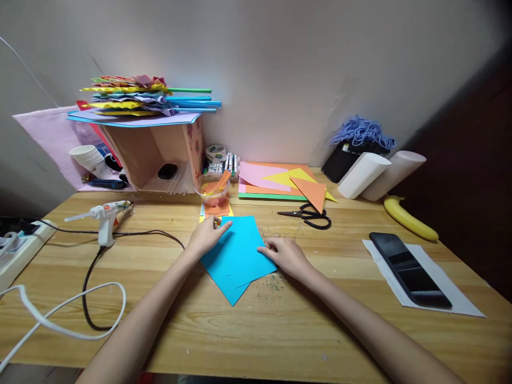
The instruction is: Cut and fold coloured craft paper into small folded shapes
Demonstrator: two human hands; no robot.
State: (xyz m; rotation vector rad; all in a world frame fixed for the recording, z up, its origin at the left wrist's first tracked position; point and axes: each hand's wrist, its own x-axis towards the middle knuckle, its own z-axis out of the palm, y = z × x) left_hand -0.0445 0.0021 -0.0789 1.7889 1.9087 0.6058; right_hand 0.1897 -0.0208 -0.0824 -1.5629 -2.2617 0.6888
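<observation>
The left hand [208,234] pinches the upper left edge of the blue paper [238,253] between thumb and fingers; the right hand [288,257] rests fingertips on its right edge, thumb and fingers close together. The paper lies on the tabletop [224,341], near the scissors [314,215]

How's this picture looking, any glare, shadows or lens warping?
Head view: pale reflections cross the dark phone; soft shadows lie along both forearms on the table; the wide lens seems to stretch things toward the edges; the upper right corner fades into soft darkness; the blue paper is evenly lit, its edges fairly crisp.
</observation>
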